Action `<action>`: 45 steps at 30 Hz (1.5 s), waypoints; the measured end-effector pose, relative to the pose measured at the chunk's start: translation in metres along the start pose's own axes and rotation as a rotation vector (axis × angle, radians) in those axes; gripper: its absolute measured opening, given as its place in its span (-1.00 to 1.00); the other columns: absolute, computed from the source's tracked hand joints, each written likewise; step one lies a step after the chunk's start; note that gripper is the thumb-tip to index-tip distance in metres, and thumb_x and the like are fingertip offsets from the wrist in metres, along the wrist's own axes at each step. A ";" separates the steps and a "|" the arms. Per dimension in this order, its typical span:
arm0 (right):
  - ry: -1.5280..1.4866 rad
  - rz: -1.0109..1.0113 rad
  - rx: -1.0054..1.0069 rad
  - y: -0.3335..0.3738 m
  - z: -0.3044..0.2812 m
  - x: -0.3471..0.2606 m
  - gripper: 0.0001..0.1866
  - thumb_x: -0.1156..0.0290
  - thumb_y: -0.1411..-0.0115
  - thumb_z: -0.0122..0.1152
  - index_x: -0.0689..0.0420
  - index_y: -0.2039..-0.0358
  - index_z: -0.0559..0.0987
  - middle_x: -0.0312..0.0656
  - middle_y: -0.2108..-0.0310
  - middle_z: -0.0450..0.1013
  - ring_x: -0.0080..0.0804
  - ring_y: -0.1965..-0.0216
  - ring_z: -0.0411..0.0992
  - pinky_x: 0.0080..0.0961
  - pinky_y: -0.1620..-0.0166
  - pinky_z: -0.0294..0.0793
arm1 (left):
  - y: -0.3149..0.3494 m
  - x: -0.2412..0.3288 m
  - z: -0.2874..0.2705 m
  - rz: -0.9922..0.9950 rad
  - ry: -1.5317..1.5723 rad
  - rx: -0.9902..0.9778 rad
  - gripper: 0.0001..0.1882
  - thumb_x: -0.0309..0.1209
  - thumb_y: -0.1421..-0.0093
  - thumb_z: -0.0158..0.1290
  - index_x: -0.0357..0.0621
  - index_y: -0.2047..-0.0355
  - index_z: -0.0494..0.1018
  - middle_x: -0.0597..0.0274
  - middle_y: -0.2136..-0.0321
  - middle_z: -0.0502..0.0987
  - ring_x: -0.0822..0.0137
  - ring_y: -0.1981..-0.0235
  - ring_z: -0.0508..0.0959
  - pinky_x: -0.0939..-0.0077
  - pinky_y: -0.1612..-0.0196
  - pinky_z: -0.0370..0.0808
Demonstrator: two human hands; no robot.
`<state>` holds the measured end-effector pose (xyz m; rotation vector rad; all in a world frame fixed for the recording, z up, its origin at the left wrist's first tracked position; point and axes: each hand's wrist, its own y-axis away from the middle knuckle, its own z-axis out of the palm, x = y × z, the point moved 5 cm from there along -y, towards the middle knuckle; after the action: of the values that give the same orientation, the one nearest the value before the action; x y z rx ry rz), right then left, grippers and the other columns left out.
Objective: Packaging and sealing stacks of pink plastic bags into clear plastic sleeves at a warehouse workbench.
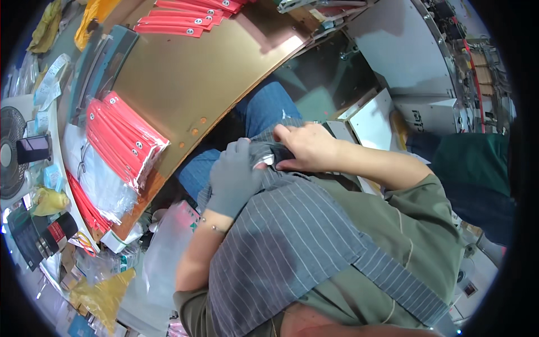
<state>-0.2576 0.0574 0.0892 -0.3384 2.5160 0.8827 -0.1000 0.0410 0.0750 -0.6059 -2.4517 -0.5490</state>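
Note:
Both my hands meet over my lap, at the lower end of a grey striped apron [292, 224]. My left hand [231, 180] wears a grey glove, its fingers curled in; a bare thumb tip shows beside them. Bare and bent at the fingers, my right hand [309, 147] closes from the other side. Between them is bunched dark cloth [260, 150], gripped by both; whether it belongs to the apron or is a separate piece I cannot tell. A small whitish bit [268, 159] shows by the left thumb. My right fingertips are partly hidden.
Ahead stands a brown-topped table [196, 78], with bundles of red strips in clear plastic [123, 140] at its left and more red strips [185, 17] at the far edge. A fan [11, 146] and phone [33, 149] lie further left. White boxes [370, 123] and another person's dark-clothed legs [466, 168] are at right.

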 end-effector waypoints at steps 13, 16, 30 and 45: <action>-0.263 -0.046 0.400 0.000 -0.004 0.003 -0.86 0.34 0.08 0.11 0.14 0.58 0.47 -0.09 0.53 0.46 -0.09 0.46 0.45 -0.22 0.38 0.42 | -0.003 0.019 -0.028 0.121 0.035 0.145 -0.62 -0.40 0.06 0.16 -0.20 0.20 0.39 0.00 0.28 0.50 0.00 0.23 0.51 0.25 0.19 0.45; -0.157 -0.258 0.511 0.003 -0.010 -0.008 -0.89 0.36 0.06 0.13 0.13 0.57 0.48 -0.08 0.28 0.46 -0.13 0.27 0.45 -0.26 0.26 0.43 | -0.007 -0.016 -0.012 -0.086 -0.137 -0.149 -0.71 -0.33 0.00 0.12 -0.22 0.29 0.41 -0.05 0.40 0.52 -0.04 0.31 0.52 0.19 0.27 0.45; 0.733 -0.290 0.369 -0.044 0.051 -0.046 -0.69 0.24 -0.03 -0.02 0.14 0.44 0.63 0.28 -0.20 0.09 0.07 -0.08 0.29 0.36 -0.13 -0.02 | -0.015 -0.009 -0.025 -0.004 -0.099 0.012 -0.79 -0.33 -0.06 0.04 -0.25 0.42 0.44 -0.10 0.51 0.51 -0.09 0.40 0.52 0.13 0.34 0.43; 0.804 -0.250 0.043 -0.044 0.043 -0.041 -0.75 0.29 0.01 0.06 0.13 0.42 0.63 0.01 -0.08 0.31 -0.08 0.04 0.38 0.20 -0.07 0.16 | -0.010 -0.018 0.002 -0.007 -0.260 -0.047 -0.89 -0.44 0.01 0.00 -0.16 0.44 0.36 -0.09 0.47 0.50 -0.05 0.37 0.52 0.12 0.33 0.46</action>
<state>-0.1915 0.0542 0.0563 -1.1589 3.0828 0.6686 -0.0926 0.0285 0.0598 -0.7282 -2.6910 -0.5631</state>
